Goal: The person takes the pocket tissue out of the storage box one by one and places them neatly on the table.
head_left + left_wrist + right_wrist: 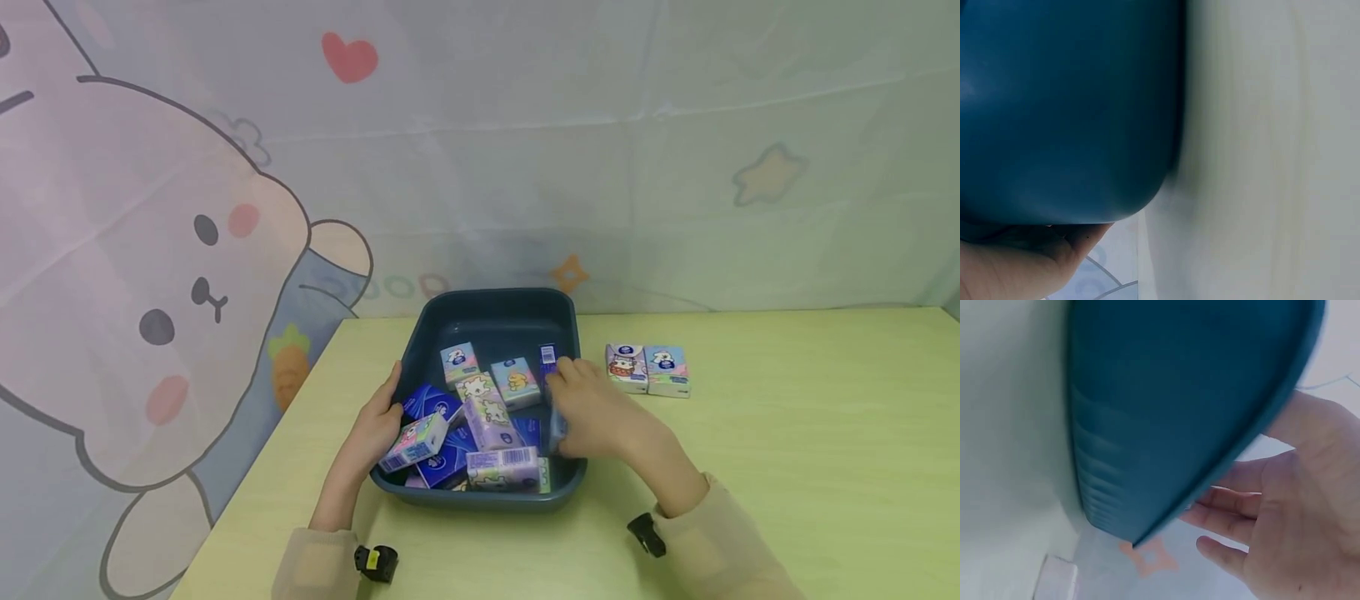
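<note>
A dark blue plastic basin (502,307) holds a jumble of pocket tissue packs, some pastel with cartoon animals, some deep blue. My left hand (380,423) grips the basin's left rim; in the left wrist view the same hand (1029,265) lies along the outside wall. Over the right rim reaches my right hand (596,408), thumb and fingers at opposite ends of a light blue tissue pack (557,429) inside. A deep blue pack (548,357) stands just beyond those fingers. In the right wrist view the basin wall hides the fingertips of the right hand (1291,506).
Two pastel tissue packs, one purple-topped (627,368) and one light blue (667,371), lie side by side on the yellow-green table (810,433), right of the basin. A printed cartoon cloth (525,167) hangs behind the table's far edge.
</note>
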`<state>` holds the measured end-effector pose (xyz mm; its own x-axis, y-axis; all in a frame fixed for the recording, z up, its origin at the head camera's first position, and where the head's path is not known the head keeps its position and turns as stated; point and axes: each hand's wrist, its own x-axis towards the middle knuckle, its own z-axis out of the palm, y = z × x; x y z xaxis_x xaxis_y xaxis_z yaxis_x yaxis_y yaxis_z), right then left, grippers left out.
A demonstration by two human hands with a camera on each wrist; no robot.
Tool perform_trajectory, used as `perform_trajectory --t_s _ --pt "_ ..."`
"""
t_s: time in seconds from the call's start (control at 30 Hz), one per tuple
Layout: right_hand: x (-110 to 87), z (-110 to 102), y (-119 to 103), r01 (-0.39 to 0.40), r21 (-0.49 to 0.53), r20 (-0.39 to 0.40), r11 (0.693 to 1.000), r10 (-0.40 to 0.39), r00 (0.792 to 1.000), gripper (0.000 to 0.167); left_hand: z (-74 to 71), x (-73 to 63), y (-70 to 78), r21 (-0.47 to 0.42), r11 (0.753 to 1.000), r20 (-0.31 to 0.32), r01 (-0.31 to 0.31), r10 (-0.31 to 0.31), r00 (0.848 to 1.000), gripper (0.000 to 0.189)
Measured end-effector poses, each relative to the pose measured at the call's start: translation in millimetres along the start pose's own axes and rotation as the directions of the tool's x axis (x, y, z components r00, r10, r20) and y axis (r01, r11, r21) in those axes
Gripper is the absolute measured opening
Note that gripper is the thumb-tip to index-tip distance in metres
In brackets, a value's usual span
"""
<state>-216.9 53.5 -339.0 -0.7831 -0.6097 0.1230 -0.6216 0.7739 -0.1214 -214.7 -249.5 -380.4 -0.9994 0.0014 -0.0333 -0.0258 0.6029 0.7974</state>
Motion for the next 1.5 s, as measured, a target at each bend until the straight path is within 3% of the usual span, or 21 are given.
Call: perform_trajectory --t_s 0.53,0.8,1.07,1.5 --pt "-14.9 -24 22 -0.058 0.217 -0.003 0.975 0.060 0.998 0.082 1.1 2.2 -1.9 -0.001 1.000 -0.005 0.000 0.000 1.000 0.061" --pt "-19.7 -27 33 -0.073 0.288 0.008 0.955 0.074 0.997 0.080 1.2 2.6 -2.4 0.007 1.000 -0.006 0.002 -0.002 1.000 0.061" --pt "-24.4 -29 48 -0.079 0.326 0.029 0.942 0.073 0.997 0.072 1.0 3.3 -2.4 0.002 1.000 -0.001 0.009 -0.009 1.000 0.062" --pt "-30.2 -26 74 -0.059 0.376 -0.002 0.925 0.065 0.998 0.075 0.4 0.2 1.0 0.013 1.000 -0.009 0.021 -0.021 1.000 0.062"
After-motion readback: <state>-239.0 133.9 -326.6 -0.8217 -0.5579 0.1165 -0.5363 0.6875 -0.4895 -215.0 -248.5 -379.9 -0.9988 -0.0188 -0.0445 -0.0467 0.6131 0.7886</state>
